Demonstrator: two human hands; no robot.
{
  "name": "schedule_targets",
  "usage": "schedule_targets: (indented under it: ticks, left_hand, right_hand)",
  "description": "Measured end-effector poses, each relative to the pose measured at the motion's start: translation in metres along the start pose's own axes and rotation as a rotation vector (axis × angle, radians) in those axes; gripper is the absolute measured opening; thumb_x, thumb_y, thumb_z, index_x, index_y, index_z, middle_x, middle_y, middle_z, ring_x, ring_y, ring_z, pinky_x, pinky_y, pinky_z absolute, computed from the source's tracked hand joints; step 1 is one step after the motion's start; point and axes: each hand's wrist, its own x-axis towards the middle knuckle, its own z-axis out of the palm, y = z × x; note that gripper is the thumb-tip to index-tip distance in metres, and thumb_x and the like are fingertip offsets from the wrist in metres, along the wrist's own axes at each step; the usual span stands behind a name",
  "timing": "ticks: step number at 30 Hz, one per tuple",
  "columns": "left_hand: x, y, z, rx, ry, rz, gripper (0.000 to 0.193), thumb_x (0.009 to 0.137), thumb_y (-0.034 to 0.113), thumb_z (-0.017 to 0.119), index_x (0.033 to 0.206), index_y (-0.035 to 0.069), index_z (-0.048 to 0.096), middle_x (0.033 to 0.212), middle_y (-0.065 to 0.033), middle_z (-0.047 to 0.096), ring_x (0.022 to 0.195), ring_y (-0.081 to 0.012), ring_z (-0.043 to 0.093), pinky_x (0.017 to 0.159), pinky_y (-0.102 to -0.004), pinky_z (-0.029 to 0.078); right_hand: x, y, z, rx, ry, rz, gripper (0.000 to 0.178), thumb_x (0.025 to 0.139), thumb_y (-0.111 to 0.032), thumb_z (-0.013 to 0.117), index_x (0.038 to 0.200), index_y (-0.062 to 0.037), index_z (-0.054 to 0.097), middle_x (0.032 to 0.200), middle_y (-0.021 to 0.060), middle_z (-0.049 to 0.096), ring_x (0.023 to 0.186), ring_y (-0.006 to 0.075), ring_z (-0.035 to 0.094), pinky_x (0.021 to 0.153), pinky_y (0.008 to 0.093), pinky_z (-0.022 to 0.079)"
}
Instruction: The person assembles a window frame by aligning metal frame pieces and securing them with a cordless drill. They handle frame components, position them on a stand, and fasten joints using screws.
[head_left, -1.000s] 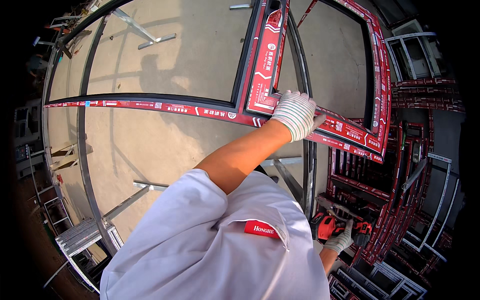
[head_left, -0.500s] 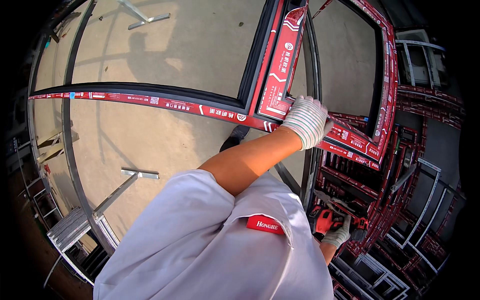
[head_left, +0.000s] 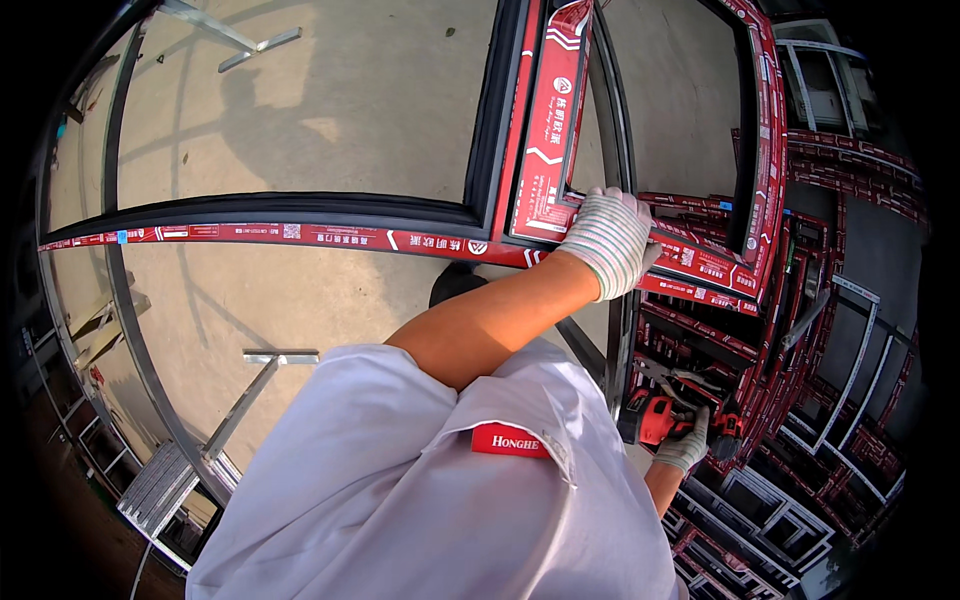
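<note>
In a white and striped knit glove, my left hand (head_left: 608,243) is closed over the lower bar of a small window sash (head_left: 712,262), near its left corner. The sash is dark and covered in red printed film. Beside it lies a long dark window frame (head_left: 330,232) with the same film on its edge, resting on metal rails. Low on the right, my gloved right hand (head_left: 684,447) is wrapped around a red and black cordless power drill (head_left: 656,420). The fingers are partly hidden, and the tool's tip cannot be made out.
Red-filmed profiles (head_left: 800,350) are stacked to the right. Light metal frames (head_left: 770,520) lie at the lower right. A metal support leg (head_left: 245,405) stands on the concrete floor (head_left: 330,310), and a pile of grey profiles (head_left: 160,490) sits at the lower left. Metal tools (head_left: 665,378) lie near the drill.
The view has turned slightly, so the long frame's left end sits lower. My right hand and the drill have shifted a little up and right. My left hand keeps its hold on the sash.
</note>
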Motion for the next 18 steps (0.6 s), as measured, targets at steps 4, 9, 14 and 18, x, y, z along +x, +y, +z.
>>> schedule_targets:
  ticks: [4,9,14,18]
  left_hand:
    - [0.000,-0.001,0.000,-0.019,0.003,0.014,0.048,0.093,0.047,0.060,0.108,0.002,0.070,0.107,-0.0184,0.068,0.105,-0.0331,0.063,0.094,-0.0470,0.046]
    - [0.001,0.001,-0.005,-0.015,-0.022,-0.005,0.052,0.092,0.047,0.062,0.114,0.000,0.068,0.106,-0.0189,0.068,0.102,-0.0333,0.064,0.094,-0.0470,0.046]
    - [0.001,0.005,0.002,0.077,0.032,0.015,0.054,0.092,0.048,0.063,0.116,0.000,0.068,0.103,-0.0183,0.069,0.101,-0.0328,0.064,0.094,-0.0472,0.046]
    - [0.006,0.016,0.006,0.169,0.070,0.011,0.057,0.094,0.048,0.059,0.119,-0.002,0.067,0.103,-0.0187,0.070,0.101,-0.0346,0.066,0.094,-0.0500,0.047]
  right_hand:
    - [0.004,0.001,-0.003,0.009,0.018,0.023,0.032,0.094,-0.025,0.076,0.072,-0.0084,0.061,0.068,0.0040,0.064,0.063,0.0201,0.060,0.069,0.0381,0.056]
    - [0.014,0.004,-0.009,0.080,0.013,0.061,0.015,0.088,-0.013,0.081,0.092,-0.0106,0.066,0.071,0.0015,0.066,0.060,0.0144,0.062,0.060,0.0325,0.058]
    - [0.023,0.006,0.000,0.130,0.058,0.017,0.016,0.088,-0.011,0.081,0.092,-0.0097,0.066,0.070,0.0019,0.065,0.059,0.0146,0.062,0.058,0.0314,0.058]
    - [0.033,0.001,0.004,0.150,0.027,0.035,0.015,0.089,-0.009,0.079,0.090,-0.0117,0.065,0.071,0.0002,0.064,0.058,0.0143,0.059,0.062,0.0314,0.057]
